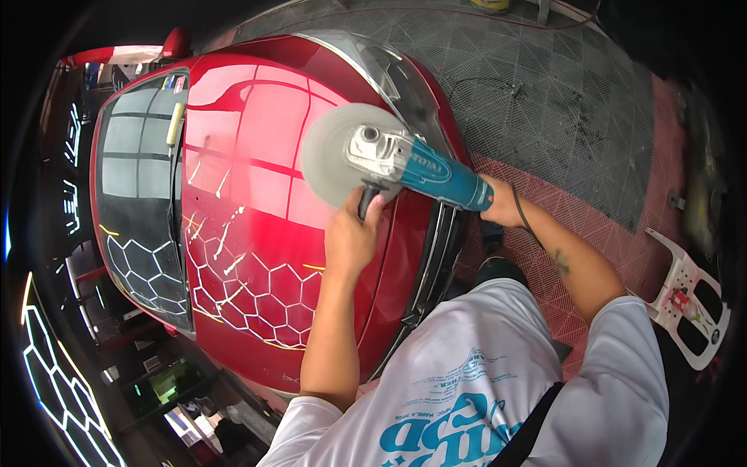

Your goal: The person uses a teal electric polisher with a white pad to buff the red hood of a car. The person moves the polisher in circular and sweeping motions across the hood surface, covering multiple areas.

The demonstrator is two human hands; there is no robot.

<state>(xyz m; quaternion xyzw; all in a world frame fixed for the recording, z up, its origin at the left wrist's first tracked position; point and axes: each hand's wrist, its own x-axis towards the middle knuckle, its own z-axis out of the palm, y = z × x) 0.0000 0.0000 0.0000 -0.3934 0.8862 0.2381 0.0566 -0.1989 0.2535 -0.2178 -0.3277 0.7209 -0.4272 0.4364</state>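
A teal and silver rotary polisher (pixel 433 173) lies over the front edge of a glossy red car hood (pixel 257 148). Its round pale pad (pixel 327 148) rests on or just over the paint and looks smeared, as if spinning. My left hand (pixel 352 237) is closed around the black side handle (pixel 370 200). With my right hand (pixel 502 202) I grip the rear end of the polisher's body, where a dark cord runs back along my forearm. White streaks of compound (pixel 226 233) mark the hood to the left of the pad.
The windshield (pixel 140 187) is at the left, with a cream-coloured stick-like thing (pixel 176 124) by its base. A headlight (pixel 389 74) sits at the far corner. Grey and red floor tiles (pixel 537 101) spread to the right, where a white plastic cart or stool (pixel 685 303) stands.
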